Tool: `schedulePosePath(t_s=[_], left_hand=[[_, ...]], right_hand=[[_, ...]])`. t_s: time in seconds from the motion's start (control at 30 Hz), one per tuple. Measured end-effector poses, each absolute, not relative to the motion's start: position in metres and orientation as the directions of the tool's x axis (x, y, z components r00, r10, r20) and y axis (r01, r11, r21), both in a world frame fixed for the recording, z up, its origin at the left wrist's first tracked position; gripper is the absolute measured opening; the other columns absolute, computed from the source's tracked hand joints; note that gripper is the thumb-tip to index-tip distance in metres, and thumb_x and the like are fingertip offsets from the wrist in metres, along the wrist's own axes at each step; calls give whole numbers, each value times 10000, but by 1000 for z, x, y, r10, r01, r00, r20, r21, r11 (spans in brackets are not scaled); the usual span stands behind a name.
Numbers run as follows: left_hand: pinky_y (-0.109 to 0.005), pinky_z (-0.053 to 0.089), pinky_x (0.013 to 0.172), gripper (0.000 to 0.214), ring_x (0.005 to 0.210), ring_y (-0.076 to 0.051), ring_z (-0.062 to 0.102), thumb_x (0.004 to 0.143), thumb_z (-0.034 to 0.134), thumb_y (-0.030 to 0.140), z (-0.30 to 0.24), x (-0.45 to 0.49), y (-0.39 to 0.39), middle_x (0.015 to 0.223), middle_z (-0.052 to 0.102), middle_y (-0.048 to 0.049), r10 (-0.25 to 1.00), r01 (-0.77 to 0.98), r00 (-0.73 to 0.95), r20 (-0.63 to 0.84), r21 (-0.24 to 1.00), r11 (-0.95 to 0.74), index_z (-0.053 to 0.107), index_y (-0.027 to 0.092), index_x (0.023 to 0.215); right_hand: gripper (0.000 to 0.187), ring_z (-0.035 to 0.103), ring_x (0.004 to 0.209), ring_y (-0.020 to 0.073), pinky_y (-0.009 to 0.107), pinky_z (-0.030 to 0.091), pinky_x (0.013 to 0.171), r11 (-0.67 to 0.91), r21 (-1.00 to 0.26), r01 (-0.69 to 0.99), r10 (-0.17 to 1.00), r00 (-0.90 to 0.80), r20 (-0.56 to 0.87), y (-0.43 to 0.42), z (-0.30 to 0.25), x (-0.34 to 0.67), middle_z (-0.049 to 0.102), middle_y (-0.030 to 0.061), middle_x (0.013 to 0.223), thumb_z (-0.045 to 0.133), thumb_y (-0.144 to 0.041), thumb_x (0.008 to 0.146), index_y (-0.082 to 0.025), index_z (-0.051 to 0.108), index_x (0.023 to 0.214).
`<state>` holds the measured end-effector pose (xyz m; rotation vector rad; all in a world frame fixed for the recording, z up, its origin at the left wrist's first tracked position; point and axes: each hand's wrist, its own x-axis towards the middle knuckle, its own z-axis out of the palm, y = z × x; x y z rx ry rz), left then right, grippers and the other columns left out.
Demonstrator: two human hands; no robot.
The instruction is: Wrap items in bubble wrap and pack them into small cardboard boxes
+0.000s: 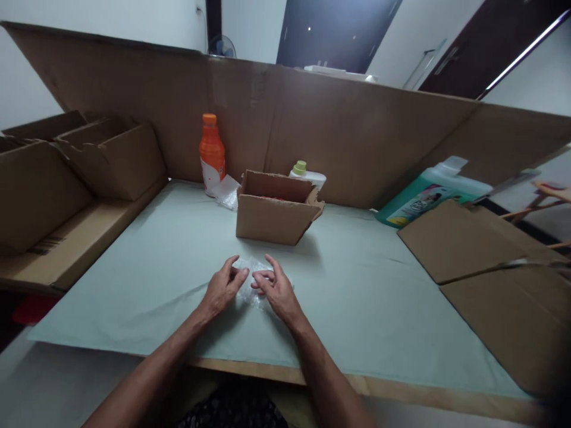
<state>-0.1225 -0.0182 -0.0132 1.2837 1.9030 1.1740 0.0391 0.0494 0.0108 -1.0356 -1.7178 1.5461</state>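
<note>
A crumpled piece of clear bubble wrap (256, 297) lies on the cloth between and just beyond my hands. My left hand (223, 286) is at its left side, palm turned inward, thumb and forefinger apart. On the other side, my right hand (275, 290) has its forefinger raised and its other fingers loosely bent toward the wrap. Neither hand visibly grips anything, though the undersides of the fingers are partly hidden. Straight ahead stands an open cardboard box (267, 220) with something red just showing inside.
Behind the box are an orange bottle (212, 148), another bubble wrap piece (227, 191) and a white bottle with a green cap (300, 167). Cardboard boxes (120, 160) stand left. At right are a teal jug (428, 190) and cardboard flaps (464, 244). A cardboard wall (357, 137) closes the back.
</note>
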Motion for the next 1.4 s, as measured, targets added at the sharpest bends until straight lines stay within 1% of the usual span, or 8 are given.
schedulePosePath(t_s=[0.1, 0.23, 0.57, 0.73, 0.93, 1.03, 1.17, 1.4], left_hand=[[-310, 484, 683, 563, 724, -203, 644, 858, 563, 323, -18, -124, -7, 833, 709, -40, 929, 615, -367, 38, 760, 212, 515, 144, 1390], [-331, 472, 756, 523, 782, -220, 627, 827, 519, 181, -22, -125, -6, 830, 691, -46, 931, 670, -359, 70, 714, 204, 571, 196, 1347], [-406, 444, 878, 456, 968, -298, 604, 848, 559, 243, -22, -148, -19, 993, 667, -118, 920, 817, -368, 131, 518, 253, 587, 158, 1295], [-422, 427, 868, 254, 995, -325, 581, 845, 576, 291, -23, -150, -19, 1007, 641, -140, 921, 825, -372, 112, 494, 273, 660, 177, 1055], [-395, 410, 807, 126, 844, -279, 606, 816, 538, 154, -11, -144, 4, 830, 665, -99, 951, 843, -282, 124, 505, 184, 646, 217, 812], [-416, 413, 883, 160, 947, -288, 611, 800, 553, 122, 2, -139, 33, 911, 687, -89, 961, 854, -219, 169, 509, 105, 662, 219, 865], [-471, 416, 970, 328, 1090, -314, 581, 783, 591, 109, 18, -132, 54, 1091, 669, -114, 954, 862, -175, 245, 505, 29, 656, 187, 1094], [-429, 506, 948, 261, 1069, -251, 615, 882, 541, 179, -13, -114, -31, 1113, 642, -92, 894, 796, -185, 408, 596, -108, 631, 204, 1126]], right_hand=[[509, 705, 700, 169, 305, 569, 670, 37, -990, 135, 859, -510, -38, 51, 11, 53, 731, 73, 940, 564, -523, 891, -170, 572, 1259], [375, 694, 694, 181, 320, 576, 688, 150, -955, 258, 913, -406, 34, 49, 11, 90, 752, 72, 880, 586, -484, 895, -174, 673, 1088], [236, 671, 951, 256, 417, 536, 882, 490, -724, 485, 855, -429, 291, 47, -16, 103, 741, 97, 1018, 570, -343, 906, -212, 723, 1030], [283, 594, 1179, 345, 523, 460, 983, 484, -586, 650, 869, -439, 230, 56, -21, 100, 673, 153, 1273, 638, -401, 863, -201, 708, 1050], [113, 593, 1191, 298, 477, 435, 989, 447, -703, 553, 878, -422, 226, 31, -25, 101, 689, 113, 1250, 613, -319, 883, -226, 638, 824], [144, 599, 1163, 287, 459, 434, 982, 414, -726, 549, 891, -408, 200, 23, -22, 105, 706, 97, 1208, 622, -299, 875, -226, 613, 752], [149, 582, 1173, 316, 478, 423, 961, 399, -620, 676, 900, -419, 122, 28, -17, 102, 691, 113, 1245, 639, -280, 868, -212, 641, 735], [115, 593, 1137, 293, 450, 425, 953, 389, -654, 649, 911, -377, 168, 38, -17, 87, 716, 90, 1174, 647, -324, 879, -229, 711, 868]])
